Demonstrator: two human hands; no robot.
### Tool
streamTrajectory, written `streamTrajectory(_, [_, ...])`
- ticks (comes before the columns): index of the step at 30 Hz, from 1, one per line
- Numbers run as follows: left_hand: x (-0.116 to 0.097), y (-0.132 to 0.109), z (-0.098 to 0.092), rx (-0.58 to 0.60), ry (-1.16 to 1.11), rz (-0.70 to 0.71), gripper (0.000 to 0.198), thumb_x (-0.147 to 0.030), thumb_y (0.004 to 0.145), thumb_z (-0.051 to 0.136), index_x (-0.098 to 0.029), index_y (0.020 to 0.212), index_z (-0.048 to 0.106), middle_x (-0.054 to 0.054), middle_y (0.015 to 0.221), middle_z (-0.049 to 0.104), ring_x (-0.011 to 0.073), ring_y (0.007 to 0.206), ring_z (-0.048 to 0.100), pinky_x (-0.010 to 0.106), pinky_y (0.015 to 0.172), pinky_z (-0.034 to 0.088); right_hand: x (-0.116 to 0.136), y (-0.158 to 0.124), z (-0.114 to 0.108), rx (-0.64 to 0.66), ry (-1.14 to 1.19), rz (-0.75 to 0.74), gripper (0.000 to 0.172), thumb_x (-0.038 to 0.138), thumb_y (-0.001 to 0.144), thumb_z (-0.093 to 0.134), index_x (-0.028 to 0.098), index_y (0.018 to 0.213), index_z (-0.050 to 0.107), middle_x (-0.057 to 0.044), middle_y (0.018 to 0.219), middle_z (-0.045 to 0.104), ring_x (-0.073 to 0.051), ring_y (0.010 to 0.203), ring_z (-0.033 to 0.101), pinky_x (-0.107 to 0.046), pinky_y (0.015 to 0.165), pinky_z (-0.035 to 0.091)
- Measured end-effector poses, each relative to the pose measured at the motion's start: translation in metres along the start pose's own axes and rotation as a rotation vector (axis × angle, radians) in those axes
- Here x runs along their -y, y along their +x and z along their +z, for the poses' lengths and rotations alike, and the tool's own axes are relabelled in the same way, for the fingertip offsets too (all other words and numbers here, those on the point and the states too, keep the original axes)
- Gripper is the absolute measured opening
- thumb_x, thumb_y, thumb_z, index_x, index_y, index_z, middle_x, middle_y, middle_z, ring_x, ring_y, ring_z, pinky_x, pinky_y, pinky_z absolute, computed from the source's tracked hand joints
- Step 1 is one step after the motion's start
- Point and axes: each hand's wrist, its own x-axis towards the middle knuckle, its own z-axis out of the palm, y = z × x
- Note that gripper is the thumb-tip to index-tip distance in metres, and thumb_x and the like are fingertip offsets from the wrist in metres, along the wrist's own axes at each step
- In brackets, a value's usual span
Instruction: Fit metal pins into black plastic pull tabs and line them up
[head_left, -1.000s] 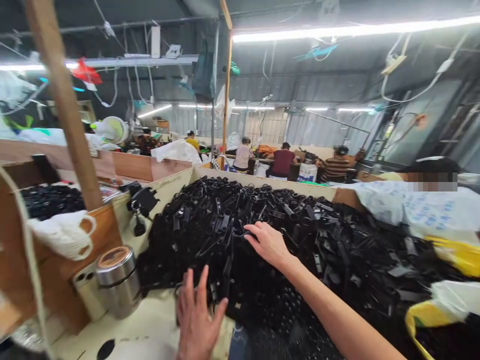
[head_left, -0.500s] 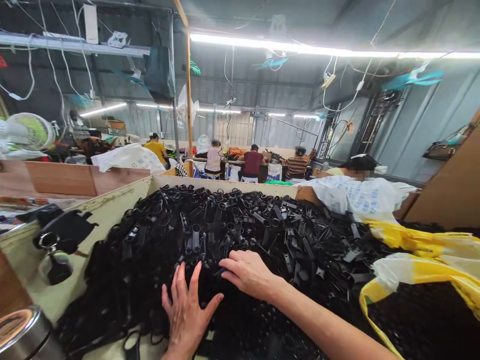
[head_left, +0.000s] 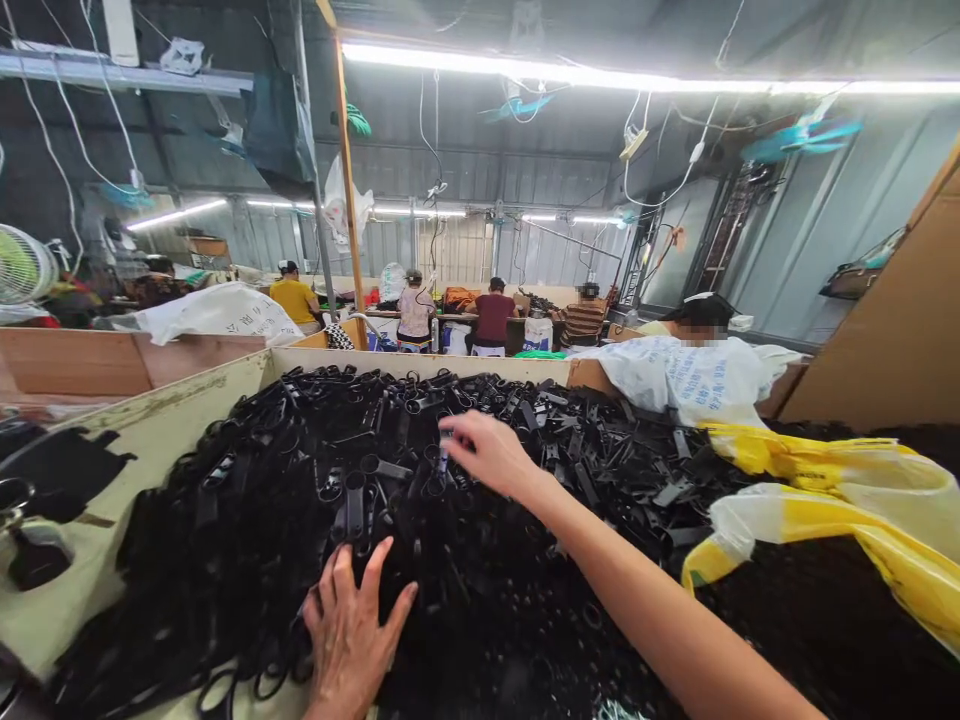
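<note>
A heap of black plastic parts (head_left: 525,415), many with a ring at one end, fills the pale-walled bin (head_left: 135,410). Low at the near side of the heap, my left hand (head_left: 352,625) rests with its fingers spread on the parts, palm down. Farther in, my right hand (head_left: 487,450) hovers at the middle of the heap, its fingers smeared by motion. A ringed black part (head_left: 441,470) lies just under those fingertips; whether they grip it cannot be made out. Another ringed part (head_left: 355,500) lies just beyond my left fingertips.
An open white-and-yellow plastic bag (head_left: 832,510) of small dark pieces lies at right. A white sack (head_left: 690,375) sits behind it, close to a person in a dark cap (head_left: 701,315). Several people sit at benches farther back. A ring with a dark tag (head_left: 34,555) lies at left.
My right hand has moved forward and up over the heap, away from my left hand. My left hand remains spread on the near parts. The view has shifted slightly to the right.
</note>
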Motion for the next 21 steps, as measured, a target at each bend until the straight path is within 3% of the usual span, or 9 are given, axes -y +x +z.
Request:
streamTrajectory(3, [0.003, 0.0, 0.001, -0.037, 0.002, 0.032, 0.05, -0.047, 0.101, 0.045, -0.02, 0.14, 0.061, 0.023, 0.139, 0.047, 0.0397, 0.129, 0.047, 0.059, 0.099, 0.044, -0.018, 0.027, 0.007, -0.122, -0.055, 0.254, 0.041, 0.038, 0.109, 0.043, 0.018, 0.143, 0.055, -0.019, 0.13, 0.062, -0.031, 0.122, 0.057, -0.046, 0.099, 0.045])
streamTrajectory(5, [0.005, 0.0, 0.003, -0.055, 0.002, 0.039, 0.052, -0.048, 0.102, 0.042, -0.018, 0.14, 0.061, 0.024, 0.139, 0.047, 0.0403, 0.128, 0.047, 0.059, 0.099, 0.044, -0.021, 0.029, 0.023, -0.129, -0.069, 0.315, 0.042, 0.045, 0.105, 0.053, 0.02, 0.139, 0.058, -0.018, 0.128, 0.063, -0.035, 0.124, 0.054, -0.05, 0.097, 0.047])
streamTrajectory(9, [0.004, 0.002, 0.001, -0.058, 0.002, 0.044, 0.053, -0.05, 0.102, 0.042, -0.018, 0.14, 0.06, 0.024, 0.141, 0.045, 0.0403, 0.13, 0.045, 0.058, 0.1, 0.044, -0.009, 0.001, 0.057, -0.102, -0.063, 0.28, 0.043, 0.052, 0.103, 0.055, 0.029, 0.139, 0.056, -0.01, 0.126, 0.066, -0.031, 0.123, 0.053, -0.047, 0.097, 0.047])
streamTrajectory(12, [0.001, 0.004, -0.006, -0.055, 0.023, 0.053, 0.054, -0.048, 0.104, 0.04, -0.014, 0.14, 0.061, 0.026, 0.138, 0.045, 0.0417, 0.127, 0.047, 0.058, 0.098, 0.045, -0.001, -0.026, 0.07, -0.058, -0.041, 0.246, 0.043, 0.049, 0.105, 0.051, 0.029, 0.144, 0.051, -0.008, 0.124, 0.066, -0.027, 0.117, 0.056, -0.039, 0.09, 0.051])
streamTrajectory(21, [-0.005, 0.007, -0.023, 0.045, -0.05, 0.0, 0.048, -0.033, 0.1, 0.048, -0.014, 0.144, 0.058, 0.025, 0.132, 0.048, 0.0438, 0.129, 0.047, 0.063, 0.102, 0.043, 0.006, -0.079, 0.067, 0.076, -0.047, 0.114, 0.043, 0.039, 0.095, 0.064, 0.033, 0.137, 0.057, -0.006, 0.127, 0.062, -0.028, 0.116, 0.052, -0.038, 0.089, 0.049])
